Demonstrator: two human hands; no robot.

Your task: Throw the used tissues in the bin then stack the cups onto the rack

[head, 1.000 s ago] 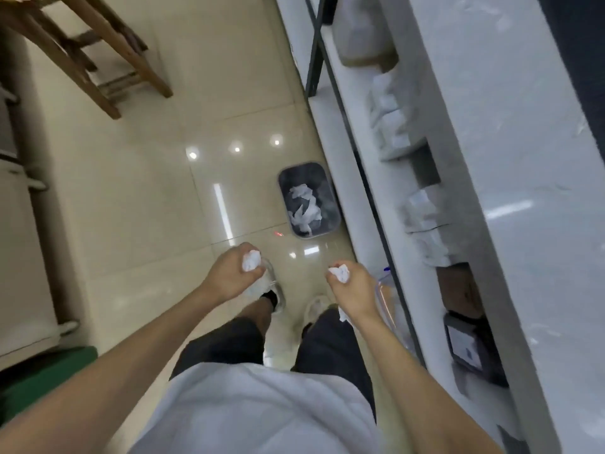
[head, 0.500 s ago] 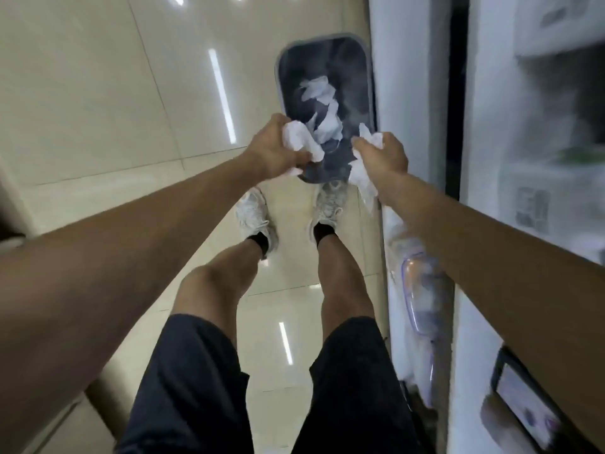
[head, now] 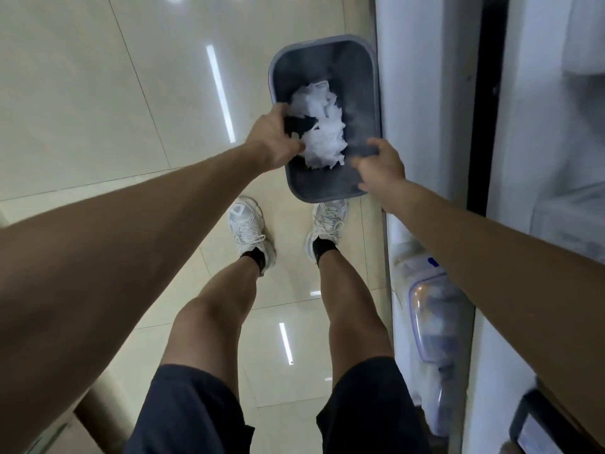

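Head view: both hands [head: 275, 139] [head: 381, 165] empty over bin [head: 373, 77]; tissues [head: 322, 126] inside.

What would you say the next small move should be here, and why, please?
Probably draw both hands back from the bin and turn toward the cups. The left hand and right hand are spread open over it with nothing visible in them, and white tissues are piled inside, so the tissue step looks finished. No cups or rack show in this view.

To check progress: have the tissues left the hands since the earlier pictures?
Yes. Both hands, left and right, now hover open and empty over the bin, and the tissues lie inside it.
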